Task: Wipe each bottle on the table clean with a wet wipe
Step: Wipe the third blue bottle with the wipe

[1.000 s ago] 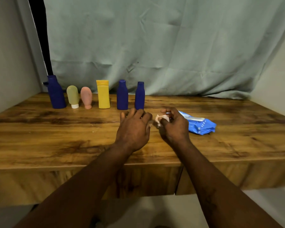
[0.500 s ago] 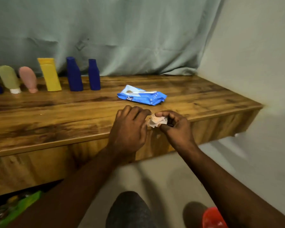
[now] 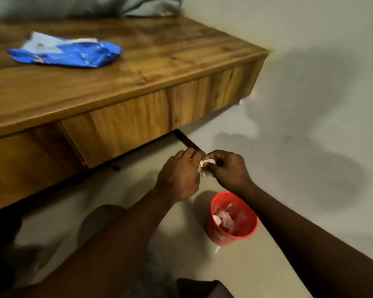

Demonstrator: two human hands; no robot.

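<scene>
The wet wipe, white and crumpled into a small wad, was held in the air between both hands, off the near right edge of the counter and below its top. The right hand pinched the wad between thumb and curled fingers. The left hand was closed against it from the left, fingertips curled onto the same wad, so that the two hands met at the wipe. Both forearms were bare and reached in from the near side. On the pale floor just near and right of the hands stood a red bucket, upright, with crumpled pale wipes lying inside. On the wooden counter, far left of the hands and well apart from them, lay a blue pack of wipes, flat and blurred. A grey-green curtain hung at the counter's far edge, and a plain wall closed the right side.
</scene>
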